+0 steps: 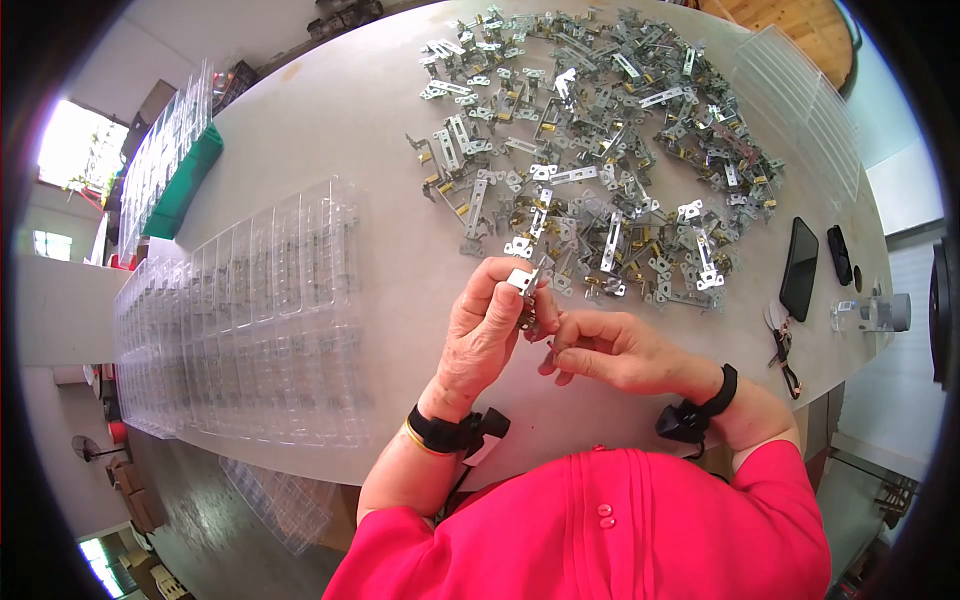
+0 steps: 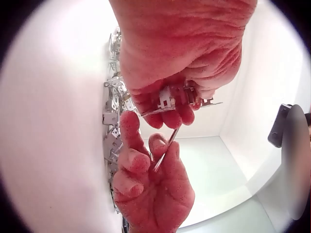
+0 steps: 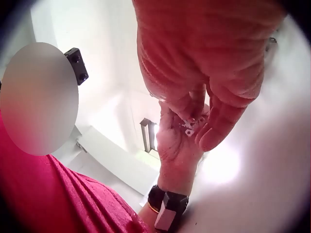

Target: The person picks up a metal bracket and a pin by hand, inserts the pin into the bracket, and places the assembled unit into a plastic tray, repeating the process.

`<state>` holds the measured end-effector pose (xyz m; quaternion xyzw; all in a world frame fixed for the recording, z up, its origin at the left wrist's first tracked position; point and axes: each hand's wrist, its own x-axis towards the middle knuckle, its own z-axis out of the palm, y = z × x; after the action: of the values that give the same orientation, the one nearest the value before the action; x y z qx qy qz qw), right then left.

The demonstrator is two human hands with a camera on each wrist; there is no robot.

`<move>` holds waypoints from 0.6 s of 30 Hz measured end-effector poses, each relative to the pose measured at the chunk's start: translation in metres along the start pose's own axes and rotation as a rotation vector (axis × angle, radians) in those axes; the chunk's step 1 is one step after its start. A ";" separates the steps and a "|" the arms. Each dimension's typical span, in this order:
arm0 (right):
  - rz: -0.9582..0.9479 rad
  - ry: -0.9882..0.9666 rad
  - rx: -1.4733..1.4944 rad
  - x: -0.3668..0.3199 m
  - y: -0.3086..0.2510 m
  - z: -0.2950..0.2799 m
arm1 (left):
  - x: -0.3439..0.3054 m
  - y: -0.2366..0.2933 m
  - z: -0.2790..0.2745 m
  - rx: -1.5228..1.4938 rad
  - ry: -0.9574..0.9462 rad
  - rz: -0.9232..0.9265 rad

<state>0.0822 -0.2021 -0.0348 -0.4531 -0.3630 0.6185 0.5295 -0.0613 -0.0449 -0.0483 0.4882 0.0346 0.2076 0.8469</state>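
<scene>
The left hand (image 1: 482, 330) grips a metal bracket part (image 1: 521, 281), its fingers curled round it; in the left wrist view the part's plates (image 2: 166, 99) show below the palm. Just to the right, the right hand (image 1: 618, 350) pinches a thin metal rod-like tool (image 2: 166, 154) between thumb and forefinger, its upper end near the left fingertips. In the right wrist view the left hand (image 3: 176, 141) lies beyond the right hand (image 3: 204, 63), with small metal pieces (image 3: 189, 128) between them.
A large heap of metal brackets (image 1: 610, 140) covers the table's far side. Clear plastic trays (image 1: 270, 310) lie at left, near a green bin (image 1: 185, 185). A phone (image 1: 799, 270), scissors (image 1: 783, 350) and a bottle (image 1: 884, 313) are at right.
</scene>
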 end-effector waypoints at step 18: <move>-0.205 0.132 0.261 -0.001 0.005 -0.015 | 0.003 -0.007 -0.010 0.004 -0.018 0.141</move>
<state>0.0944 -0.2045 -0.0439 -0.3809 -0.2883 0.5721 0.6667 -0.0591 -0.0390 -0.0590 0.4931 -0.0070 0.2624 0.8294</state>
